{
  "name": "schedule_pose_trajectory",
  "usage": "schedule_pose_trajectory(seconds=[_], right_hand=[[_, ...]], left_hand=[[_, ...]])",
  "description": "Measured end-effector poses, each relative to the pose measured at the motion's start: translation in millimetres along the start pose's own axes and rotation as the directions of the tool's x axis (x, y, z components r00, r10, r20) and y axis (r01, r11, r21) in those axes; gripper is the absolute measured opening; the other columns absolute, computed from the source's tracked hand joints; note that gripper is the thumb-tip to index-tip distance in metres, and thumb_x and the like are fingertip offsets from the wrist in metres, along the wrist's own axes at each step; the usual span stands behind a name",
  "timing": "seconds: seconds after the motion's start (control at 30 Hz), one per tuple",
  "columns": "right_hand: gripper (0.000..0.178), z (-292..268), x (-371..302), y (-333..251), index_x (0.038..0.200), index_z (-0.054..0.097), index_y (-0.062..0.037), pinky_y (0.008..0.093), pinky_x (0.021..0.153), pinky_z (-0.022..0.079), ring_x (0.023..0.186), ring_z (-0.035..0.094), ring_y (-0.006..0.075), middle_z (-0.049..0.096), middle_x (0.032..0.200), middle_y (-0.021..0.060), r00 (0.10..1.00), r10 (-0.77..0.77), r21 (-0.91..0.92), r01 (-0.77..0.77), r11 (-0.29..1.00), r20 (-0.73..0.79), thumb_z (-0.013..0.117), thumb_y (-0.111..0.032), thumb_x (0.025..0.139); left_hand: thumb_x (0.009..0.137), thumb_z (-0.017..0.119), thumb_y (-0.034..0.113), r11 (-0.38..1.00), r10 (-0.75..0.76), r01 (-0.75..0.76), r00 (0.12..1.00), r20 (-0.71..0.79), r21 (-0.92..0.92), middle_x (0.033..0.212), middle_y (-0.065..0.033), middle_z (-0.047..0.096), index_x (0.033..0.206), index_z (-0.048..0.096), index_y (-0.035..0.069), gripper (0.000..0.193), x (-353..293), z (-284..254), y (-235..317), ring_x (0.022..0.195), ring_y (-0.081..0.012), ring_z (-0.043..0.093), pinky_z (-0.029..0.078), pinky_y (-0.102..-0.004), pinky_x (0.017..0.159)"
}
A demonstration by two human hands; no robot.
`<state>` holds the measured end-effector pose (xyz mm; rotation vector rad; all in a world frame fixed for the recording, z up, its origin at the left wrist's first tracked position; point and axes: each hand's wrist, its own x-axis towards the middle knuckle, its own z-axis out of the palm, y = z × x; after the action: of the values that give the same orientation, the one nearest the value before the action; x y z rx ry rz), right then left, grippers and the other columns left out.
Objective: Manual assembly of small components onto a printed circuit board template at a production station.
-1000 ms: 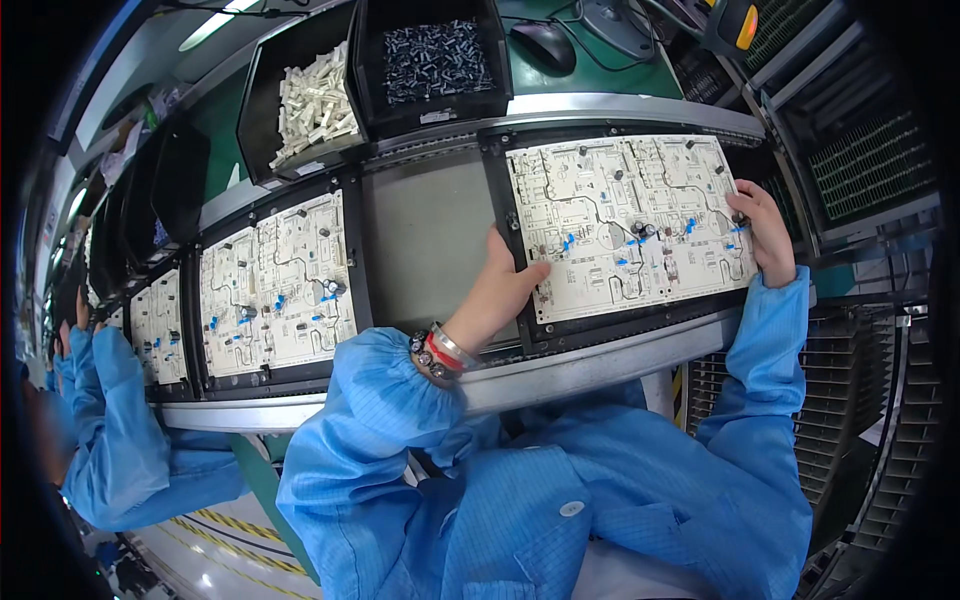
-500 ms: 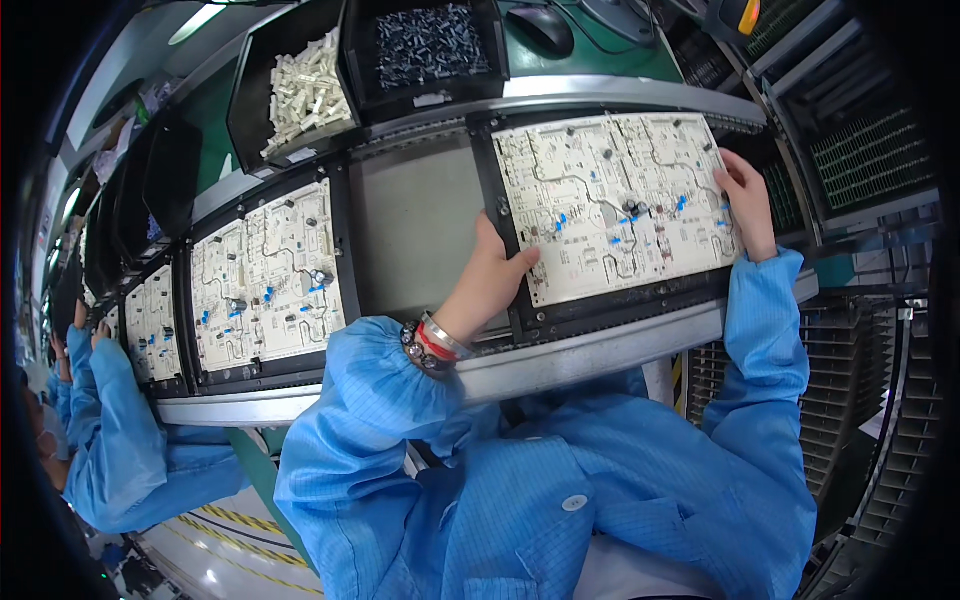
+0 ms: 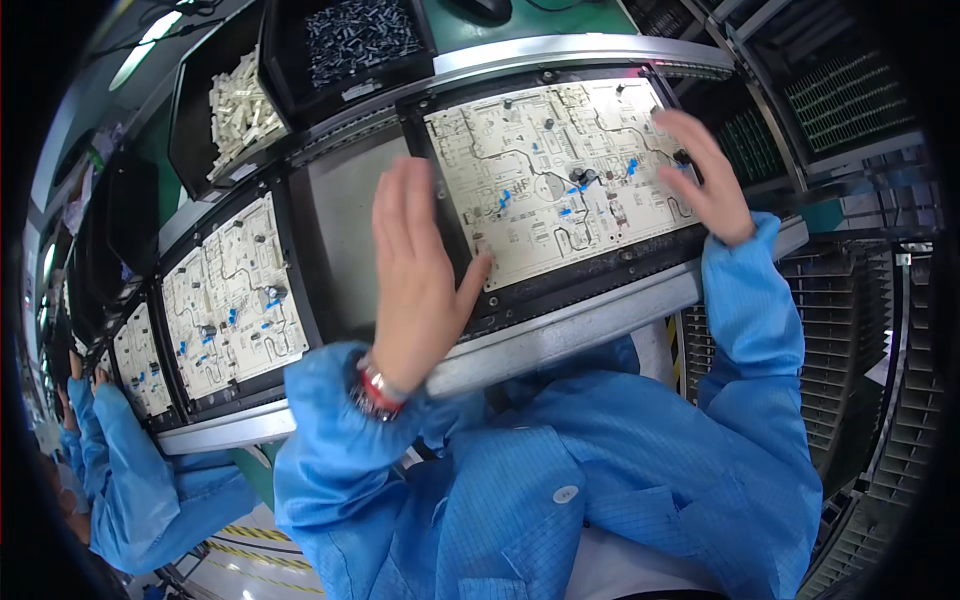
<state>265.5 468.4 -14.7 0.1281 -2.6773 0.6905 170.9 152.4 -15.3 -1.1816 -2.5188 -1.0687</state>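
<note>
Running left to right, metal rail (image 3: 590, 322) along the near side, green bench (image 3: 590, 22) on the far side. Between them, black frame (image 3: 580, 278) at right with white circuit board (image 3: 520, 165) lying flat in it; similar board (image 3: 235, 300) farther left, grey plate (image 3: 345, 205) between. Far left, two black bins (image 3: 192, 135), one with white pieces (image 3: 240, 110), one with dark pieces (image 3: 360, 40).

Just changed: both hands loosened from the edges. Left hand (image 3: 410, 270) now flat beside the circuit board, fingers together, thumb out at the near left corner; nothing gripped, thumb contact impossible to tell. Right hand (image 3: 710, 180) blurred at the right edge, thumb and fingers well apart; nothing visibly gripped, contact unclear too. Judged as hold given up, with support probably from the frame alone.

Smallest: black cylinders (image 3: 585, 177) and blue components (image 3: 632, 166) across the circuit board.
</note>
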Motion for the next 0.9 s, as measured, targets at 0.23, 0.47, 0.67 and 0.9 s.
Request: schedule_pose_trajectory(seconds=[0.23, 0.47, 0.67, 0.9], right_hand=[[0.026, 12, -12, -20, 0.096, 0.065, -0.0048, 0.04, 0.091, 0.04, 0.107, 0.051, 0.0298, 0.056, 0.114, 0.0111, 0.836, -0.332, 0.344, 0.186, 0.921, 0.437, 0.069, -0.006, 0.07], [0.016, 13, 9, -7, 0.084, 0.068, -0.0024, 0.0328, 0.074, 0.051, 0.088, 0.062, 0.0255, 0.065, 0.095, 0.0097, 0.79, -0.45, 0.379, 0.3, 0.876, 0.416, 0.07, -0.009, 0.07], [0.017, 15, 15, -1, 0.082, 0.068, -0.0016, 0.0307, 0.068, 0.052, 0.08, 0.065, 0.0216, 0.067, 0.088, 0.0092, 0.765, -0.511, 0.388, 0.366, 0.846, 0.393, 0.071, -0.013, 0.07], [0.024, -62, -5, 35, 0.094, 0.067, -0.0028, 0.0372, 0.083, 0.048, 0.096, 0.06, 0.0278, 0.064, 0.101, 0.0115, 0.922, -0.138, 0.235, 0.053, 0.971, 0.363, 0.071, -0.006, 0.071]], left_hand=[[0.071, 0.067, 0.012, 0.975, 0.206, -0.222, 0.851, 0.482, -0.024, 0.112, -0.0086, 0.056, 0.099, 0.061, 0.002, 0.03, -16, -23, -7, 0.118, -0.0297, 0.044, 0.04, -0.0411, 0.094], [0.069, 0.069, 0.013, 0.973, 0.232, -0.202, 0.836, 0.497, -0.115, 0.104, -0.0098, 0.057, 0.093, 0.062, 0.003, 0.027, -9, -20, -12, 0.109, -0.0297, 0.052, 0.044, -0.039, 0.088], [0.068, 0.068, 0.014, 0.947, 0.288, -0.322, 0.823, 0.491, -0.016, 0.098, -0.0079, 0.06, 0.088, 0.063, 0.005, 0.023, -1, -16, -9, 0.101, -0.0263, 0.057, 0.047, -0.0353, 0.076], [0.067, 0.07, 0.021, 0.813, 0.547, -0.581, 0.737, 0.398, -0.042, 0.079, -0.0029, 0.064, 0.08, 0.063, 0.008, 0.02, 18, -5, -29, 0.079, -0.0202, 0.064, 0.049, -0.0297, 0.062]])
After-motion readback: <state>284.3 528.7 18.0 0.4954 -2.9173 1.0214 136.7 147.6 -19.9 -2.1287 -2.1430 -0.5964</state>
